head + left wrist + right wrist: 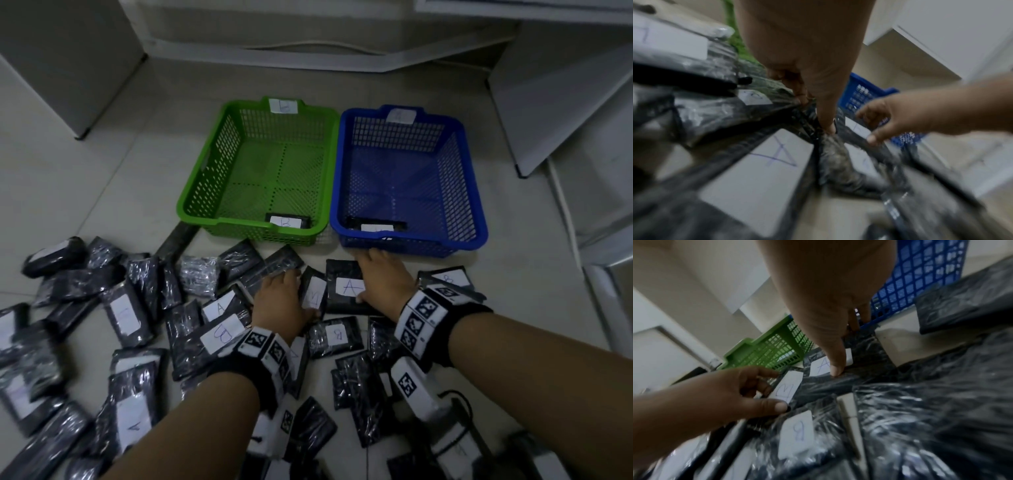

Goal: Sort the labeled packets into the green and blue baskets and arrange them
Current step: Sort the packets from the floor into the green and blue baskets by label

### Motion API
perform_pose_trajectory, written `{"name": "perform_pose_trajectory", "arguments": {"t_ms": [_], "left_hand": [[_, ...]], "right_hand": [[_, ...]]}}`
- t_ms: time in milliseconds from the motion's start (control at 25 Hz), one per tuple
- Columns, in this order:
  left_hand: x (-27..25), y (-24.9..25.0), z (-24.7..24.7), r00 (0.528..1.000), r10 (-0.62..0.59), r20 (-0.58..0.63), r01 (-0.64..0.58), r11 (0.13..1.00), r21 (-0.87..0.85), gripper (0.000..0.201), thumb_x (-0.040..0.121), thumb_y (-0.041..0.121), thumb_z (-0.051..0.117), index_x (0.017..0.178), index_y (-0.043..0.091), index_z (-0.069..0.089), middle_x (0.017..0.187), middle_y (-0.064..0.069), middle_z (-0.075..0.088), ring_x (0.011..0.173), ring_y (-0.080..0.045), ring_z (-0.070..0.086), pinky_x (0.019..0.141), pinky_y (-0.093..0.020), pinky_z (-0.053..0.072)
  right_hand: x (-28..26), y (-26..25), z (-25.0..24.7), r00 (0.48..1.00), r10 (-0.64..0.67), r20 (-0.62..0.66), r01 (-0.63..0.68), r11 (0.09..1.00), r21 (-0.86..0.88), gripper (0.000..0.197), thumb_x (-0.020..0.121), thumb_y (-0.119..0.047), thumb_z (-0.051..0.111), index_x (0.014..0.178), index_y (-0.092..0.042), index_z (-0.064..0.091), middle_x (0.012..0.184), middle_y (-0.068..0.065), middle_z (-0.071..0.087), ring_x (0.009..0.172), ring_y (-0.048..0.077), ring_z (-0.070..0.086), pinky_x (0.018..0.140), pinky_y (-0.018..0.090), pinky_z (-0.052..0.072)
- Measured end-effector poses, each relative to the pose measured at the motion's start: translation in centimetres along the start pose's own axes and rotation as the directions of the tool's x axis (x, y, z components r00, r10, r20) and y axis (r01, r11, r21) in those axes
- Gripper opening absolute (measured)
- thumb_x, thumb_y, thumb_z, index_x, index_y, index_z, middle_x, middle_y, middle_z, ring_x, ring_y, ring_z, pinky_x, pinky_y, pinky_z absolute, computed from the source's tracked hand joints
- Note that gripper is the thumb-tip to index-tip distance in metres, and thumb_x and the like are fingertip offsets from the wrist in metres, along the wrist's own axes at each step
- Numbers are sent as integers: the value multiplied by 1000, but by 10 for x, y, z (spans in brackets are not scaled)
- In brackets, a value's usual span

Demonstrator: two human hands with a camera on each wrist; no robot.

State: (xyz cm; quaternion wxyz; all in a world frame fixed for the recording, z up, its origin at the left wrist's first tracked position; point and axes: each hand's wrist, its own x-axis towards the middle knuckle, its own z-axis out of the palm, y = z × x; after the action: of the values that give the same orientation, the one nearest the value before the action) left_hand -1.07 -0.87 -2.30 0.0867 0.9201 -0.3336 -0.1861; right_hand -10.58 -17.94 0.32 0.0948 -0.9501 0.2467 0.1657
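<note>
Both my arms are stretched out forward and down over the floor, wrists low, backs of the hands facing up in the head view. My right hand (383, 274) is spread across the A packet (347, 287): fingers curled over its far edge, right up by the near wall of the blue basket (478, 192), and the thumb (835, 368) pressed down at the near edge just past the white A label, so it's got that packet pinched front to back. My left hand (279, 301) sits just beside it, fingers bent over the far left side of the B packet (313, 296) with the thumb (777, 407) hooked at its near corner, so it's gripping that one. That B packet is tilted and partly overlaps the left edge of the A packet. In the left wrist view it's all pretty smeared, can't really make out the fingertips there. Beyond my left fingers is the green basket (191, 192), sitting touching the blue one side by side; each has one labelled packet lying against its near wall, the green one's marked B, the blue one's label I can't read. Around and under both wrists there's a loose heap of black wrapped packets (130, 308), some label up, some face down.
</note>
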Motion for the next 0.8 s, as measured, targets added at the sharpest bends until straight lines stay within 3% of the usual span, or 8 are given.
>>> {"name": "perform_pose_trajectory", "arguments": {"t_ms": [120, 200, 280, 360, 520, 640, 720, 800], "left_hand": [[-2, 0, 1, 989, -142, -38, 125, 949, -290, 40, 70, 41, 72, 105, 24, 62, 103, -2, 66, 103, -22, 59, 85, -29, 47], [-1, 1, -8, 974, -224, 31, 210, 842, -497, 23, 75, 34, 71, 94, 23, 65, 87, 1, 66, 87, -18, 63, 77, -27, 50], [5, -5, -26, 962, -247, 114, 259, 700, -665, 15, 78, 26, 72, 90, 18, 68, 81, -4, 67, 77, -20, 63, 76, -32, 53], [9, -12, -57, 971, -172, 169, 238, 578, -780, 8, 81, 18, 71, 86, 12, 68, 71, -6, 66, 62, -20, 60, 65, -32, 51], [16, -14, -125, 978, 63, 201, 162, 388, -907, 15, 84, 6, 65, 97, 13, 64, 61, 4, 66, 42, -7, 55, 39, -16, 43], [52, -17, -146, 996, -81, 20, 44, 309, -950, 19, 82, 8, 69, 96, 14, 57, 72, 0, 68, 53, -9, 63, 46, -21, 51], [84, -18, -143, 984, -163, -69, -10, 339, -941, 24, 85, 3, 65, 107, 10, 57, 92, -9, 69, 70, -16, 68, 59, -28, 57], [113, -15, -133, 968, -212, -134, -24, 451, -892, 30, 86, 0, 58, 114, 10, 58, 105, -12, 67, 85, -23, 67, 76, -36, 57]], "right_hand": [[-4, -1, -11, 999, 49, 6, -49, 996, 81, 66, 70, -35, 80, 123, -22, 43, 123, 8, 45, 109, 30, 48, 91, 38, 42], [-10, 1, -26, 999, 45, 28, -51, 960, 275, 43, 73, -28, 78, 104, -22, 48, 110, 6, 49, 95, 26, 54, 77, 33, 44], [-16, 3, -45, 999, 14, 38, -28, 910, 413, 31, 77, -22, 75, 97, -21, 52, 99, 1, 56, 90, 22, 57, 70, 30, 43], [-19, 6, -70, 1000, 1, -23, 11, 857, 516, 26, 78, -20, 74, 97, -21, 56, 93, -2, 61, 87, 19, 59, 72, 31, 46], [-11, 21, -115, 988, 13, -152, 101, 690, 716, 20, 81, -18, 71, 98, -22, 61, 93, 5, 65, 84, 21, 62, 73, 34, 50], [16, 36, -133, 954, 161, -255, 133, 534, 835, 17, 85, -16, 67, 100, -20, 60, 96, 11, 63, 85, 25, 62, 72, 40, 53], [47, 47, -131, 900, 296, -320, 93, 587, 804, 14, 87, -15, 63, 99, -21, 58, 99, 9, 63, 88, 26, 62, 75, 40, 53], [77, 58, -120, 848, 388, -360, 12, 666, 746, 15, 88, -12, 61, 94, -25, 58, 108, 11, 61, 96, 29, 60, 79, 38, 52]]}}
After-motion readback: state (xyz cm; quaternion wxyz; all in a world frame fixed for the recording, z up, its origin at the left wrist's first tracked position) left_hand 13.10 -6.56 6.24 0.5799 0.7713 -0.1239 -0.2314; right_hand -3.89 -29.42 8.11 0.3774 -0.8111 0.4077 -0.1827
